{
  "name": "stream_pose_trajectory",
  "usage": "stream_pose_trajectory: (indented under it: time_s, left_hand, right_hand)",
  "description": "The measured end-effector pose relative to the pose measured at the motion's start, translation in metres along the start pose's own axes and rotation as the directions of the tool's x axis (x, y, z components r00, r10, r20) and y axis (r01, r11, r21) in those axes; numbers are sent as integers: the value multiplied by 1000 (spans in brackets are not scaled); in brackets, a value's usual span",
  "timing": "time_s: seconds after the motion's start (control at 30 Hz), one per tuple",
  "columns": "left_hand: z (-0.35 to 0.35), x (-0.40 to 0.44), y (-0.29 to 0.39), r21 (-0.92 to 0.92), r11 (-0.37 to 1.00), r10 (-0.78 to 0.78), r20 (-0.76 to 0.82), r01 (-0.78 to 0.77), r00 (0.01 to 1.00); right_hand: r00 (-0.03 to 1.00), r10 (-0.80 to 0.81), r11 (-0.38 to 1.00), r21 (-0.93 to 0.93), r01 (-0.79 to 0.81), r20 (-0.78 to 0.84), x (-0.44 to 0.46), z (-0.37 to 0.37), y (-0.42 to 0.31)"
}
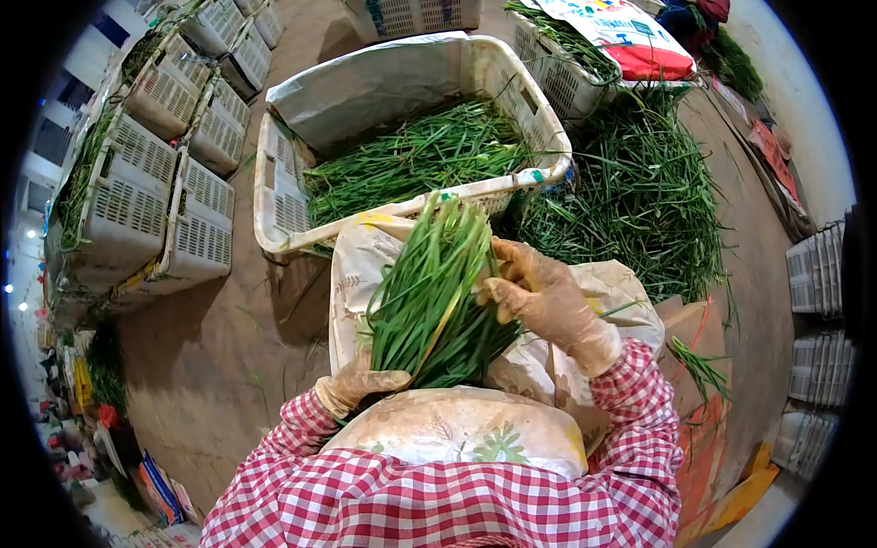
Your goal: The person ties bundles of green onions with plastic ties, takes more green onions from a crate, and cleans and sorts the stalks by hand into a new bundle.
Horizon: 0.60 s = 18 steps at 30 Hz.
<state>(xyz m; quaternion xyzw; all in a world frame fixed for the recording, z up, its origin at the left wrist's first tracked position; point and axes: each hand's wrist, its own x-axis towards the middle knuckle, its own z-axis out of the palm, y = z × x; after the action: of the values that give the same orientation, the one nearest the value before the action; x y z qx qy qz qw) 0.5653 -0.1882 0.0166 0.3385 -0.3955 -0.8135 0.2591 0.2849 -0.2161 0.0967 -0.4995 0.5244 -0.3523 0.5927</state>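
Observation:
A bundle of long green stalks point(429, 301) lies across my lap, its pale ends toward the basket. My left hand point(364, 380), in a stained glove, is closed around the lower left of the bundle, its fingers partly hidden under the leaves. My right hand point(548, 297), gloved too, is at the bundle's right edge with its fingers curled and pinched at a few stalks. In front of my knees stands a white plastic basket point(411, 206), lined with a white sheet, with more green stalks point(420, 151) lying in it.
A large loose heap of greens point(630, 196) lies on the floor to the right of the basket. Stacked crates point(132, 196) stand at the left, others point(818, 274) at the far right. A red and white sack point(630, 41) lies on a crate behind. Part of a person point(708, 11) shows top right.

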Motion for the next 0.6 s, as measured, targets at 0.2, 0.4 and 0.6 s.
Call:
stream_pose_trajectory:
  time_s: [0.2, 0.4, 0.6]
  left_hand:
    - [-7, 5, -11, 161, 987, -15, -90, 29, 996]
    - [-16, 5, -11, 259, 961, -108, 21, 99, 994]
    - [-5, 3, 2, 529, 848, 23, 12, -26, 1000]
  right_hand:
    - [708, -705, 421, -779, 466, 43, 10, -50, 10]
    - [506, -842, 190, -981, -45, -186, 31, -111, -24]
    - [865, -485, 614, -653, 443, 130, 32, -44, -22]
